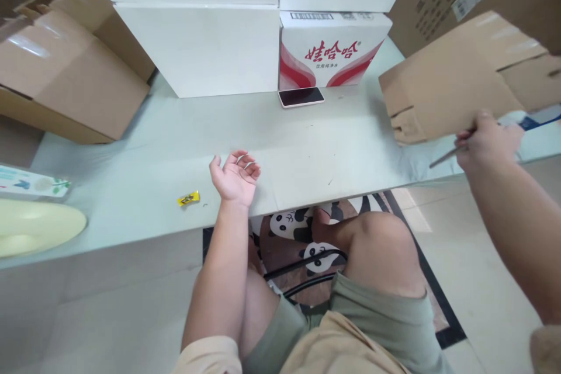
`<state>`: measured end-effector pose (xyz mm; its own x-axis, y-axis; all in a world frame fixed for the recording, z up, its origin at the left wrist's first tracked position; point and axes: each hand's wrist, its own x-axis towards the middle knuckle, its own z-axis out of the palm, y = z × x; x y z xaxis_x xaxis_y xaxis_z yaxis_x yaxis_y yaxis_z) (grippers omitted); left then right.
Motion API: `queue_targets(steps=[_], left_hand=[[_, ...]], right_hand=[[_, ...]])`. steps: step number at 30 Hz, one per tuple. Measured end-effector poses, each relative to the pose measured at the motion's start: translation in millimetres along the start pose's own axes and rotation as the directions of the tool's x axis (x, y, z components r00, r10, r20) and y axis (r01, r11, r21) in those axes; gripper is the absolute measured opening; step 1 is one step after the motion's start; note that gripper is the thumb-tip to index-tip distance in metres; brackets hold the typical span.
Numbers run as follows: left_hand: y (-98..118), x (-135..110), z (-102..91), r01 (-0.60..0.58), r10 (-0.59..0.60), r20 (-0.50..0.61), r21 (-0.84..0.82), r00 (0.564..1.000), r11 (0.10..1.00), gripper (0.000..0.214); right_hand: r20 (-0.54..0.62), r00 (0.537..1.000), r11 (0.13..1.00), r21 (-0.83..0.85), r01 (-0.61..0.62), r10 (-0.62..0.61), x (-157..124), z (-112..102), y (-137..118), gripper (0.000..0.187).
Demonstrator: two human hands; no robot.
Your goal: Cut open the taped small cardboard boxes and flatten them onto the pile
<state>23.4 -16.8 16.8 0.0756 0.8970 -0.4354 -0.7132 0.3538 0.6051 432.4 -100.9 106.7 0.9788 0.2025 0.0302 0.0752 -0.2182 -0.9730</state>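
My left hand [236, 178] rests palm up near the front edge of the table, fingers loosely curled and apart, holding nothing. A small yellow wrapped packet [189, 198] lies to its left. Over at the right, my right hand [491, 137] is closed around a thin grey rod [445, 158], whose tip points down and left; its exact kind is unclear. That hand is at the lower edge of an open cardboard box [456, 82], and I cannot tell whether it touches it. A blue and white item [537, 120] shows partly behind the hand.
A phone [301, 97] lies before a white and red carton [335, 52]. White boxes [210, 49] stand at the back of the pale table [144, 187]. Cardboard boxes [83, 70] flank the left, above a pale yellow rounded object [39, 225]. A large carton [438, 0] stands back right.
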Motion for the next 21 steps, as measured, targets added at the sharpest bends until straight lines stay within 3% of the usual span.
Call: queue_targets(steps=[4, 7, 12, 17, 21], left_hand=[[-2.5, 2.8, 2.0, -0.009, 0.009, 0.003, 0.012, 1.0, 1.0, 0.054], [-0.6, 5.1, 1.0, -0.026, 0.026, 0.0, 0.004, 1.0, 1.0, 0.055], [8.1, 3.6, -4.3, -0.046, 0.047, 0.013, -0.041, 0.999, 0.998, 0.052], [18.4, -6.2, -17.0, -0.058, 0.063, 0.052, -0.09, 0.997, 0.994, 0.053], [34.3, -17.9, -33.2, -0.094, 0.109, 0.069, -0.193, 0.992, 0.977, 0.053]], right_hand=[[0.213, 0.973, 0.996, -0.011, -0.093, 0.094, 22.5, 59.1, -26.9, 0.023], [0.432, 0.896, 0.995, -0.05, -0.087, 0.1, 6.5, 83.8, -28.3, 0.014], [0.669, 0.726, 0.986, -0.145, -0.078, 0.156, -56.6, 86.7, -8.8, 0.013], [0.746, 0.653, 0.979, -0.202, 0.035, 0.131, -112.0, 86.6, -14.7, 0.02], [0.802, 0.593, 0.95, -0.233, 0.207, 0.068, -162.3, 103.9, -34.9, 0.026]])
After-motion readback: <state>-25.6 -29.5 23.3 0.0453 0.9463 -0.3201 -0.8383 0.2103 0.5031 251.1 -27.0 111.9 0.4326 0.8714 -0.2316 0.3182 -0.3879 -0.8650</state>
